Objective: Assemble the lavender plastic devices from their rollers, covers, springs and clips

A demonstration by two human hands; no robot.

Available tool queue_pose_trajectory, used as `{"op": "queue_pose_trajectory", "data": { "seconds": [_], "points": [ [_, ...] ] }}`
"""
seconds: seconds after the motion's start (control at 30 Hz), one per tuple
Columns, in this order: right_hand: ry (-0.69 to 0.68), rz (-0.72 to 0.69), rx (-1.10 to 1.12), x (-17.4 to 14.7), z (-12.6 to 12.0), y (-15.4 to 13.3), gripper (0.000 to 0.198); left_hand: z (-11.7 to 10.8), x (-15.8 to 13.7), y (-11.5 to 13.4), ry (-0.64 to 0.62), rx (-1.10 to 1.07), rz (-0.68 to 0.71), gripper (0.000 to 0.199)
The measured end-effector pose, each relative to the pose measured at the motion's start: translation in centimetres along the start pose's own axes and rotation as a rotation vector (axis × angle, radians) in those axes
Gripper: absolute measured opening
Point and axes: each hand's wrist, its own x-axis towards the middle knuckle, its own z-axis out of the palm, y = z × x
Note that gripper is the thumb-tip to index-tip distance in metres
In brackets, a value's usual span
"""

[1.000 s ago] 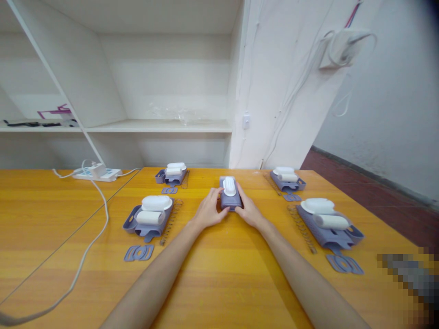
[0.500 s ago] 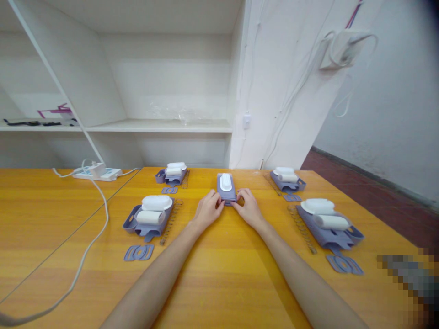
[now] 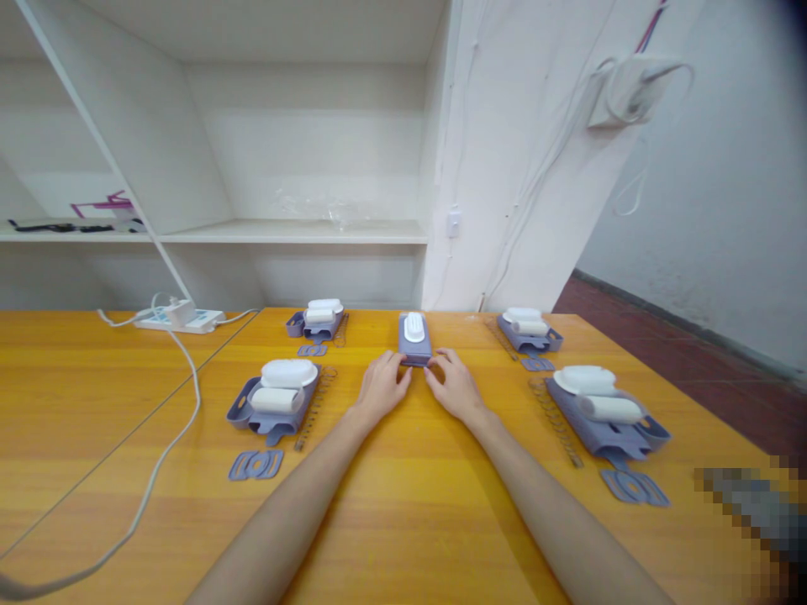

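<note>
A grey-purple plastic case point(image 3: 414, 350) with a white ribbed oval piece point(image 3: 414, 328) on top lies at the far middle of the wooden table. My left hand point(image 3: 382, 382) is at its near left corner, thumb and forefinger apart, the forefingertip at the case's edge. At the near right corner, my right hand point(image 3: 455, 384) is likewise open, its forefinger close to the case. Whether the fingertips still touch it is hard to tell. Neither hand grips anything.
Similar purple part sets with white rolls stand at left point(image 3: 277, 400), far left point(image 3: 320, 316), right point(image 3: 609, 409) and far right point(image 3: 528, 327). Coil springs point(image 3: 315, 407) and flat purple rings point(image 3: 255, 465) lie beside them. A power strip point(image 3: 180, 316) trails a white cable point(image 3: 189, 428) across the left side.
The case has slid slightly away from me, toward the table's far edge. Both hands have loosened from its near corners, thumbs coming away from it.
</note>
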Motion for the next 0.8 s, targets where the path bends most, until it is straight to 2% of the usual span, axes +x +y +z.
{"op": "queue_pose_trajectory", "data": {
  "seconds": [0.2, 0.33, 0.43, 0.63, 0.73, 0.8],
  "points": [
    [-0.163, 0.026, -0.248, 0.0, 0.5, -0.1, 0.058, 0.4, 0.0, 0.0, -0.051, 0.166, -0.052, 0.046],
    [-0.255, 0.061, -0.333, 0.1, 0.7, -0.5, 0.069, 0.5, 0.1, 0.2, -0.080, 0.257, -0.122, 0.060],
    [-0.291, 0.084, -0.353, 0.2, 0.8, -0.5, 0.073, 0.5, 0.1, 0.2, -0.092, 0.267, -0.128, 0.061],
    [-0.244, 0.062, -0.300, 0.1, 0.8, -0.2, 0.067, -0.1, 0.1, 0.6, -0.059, 0.231, -0.130, 0.046],
    [-0.177, 0.063, -0.262, 0.1, 0.4, -0.4, 0.054, -0.4, 0.1, 1.0, -0.086, 0.209, -0.170, 0.029],
    [-0.113, 0.073, -0.238, 0.2, 0.0, -0.6, 0.041, -0.6, 0.2, 1.1, -0.147, 0.232, -0.235, 0.030]
  ]
}}
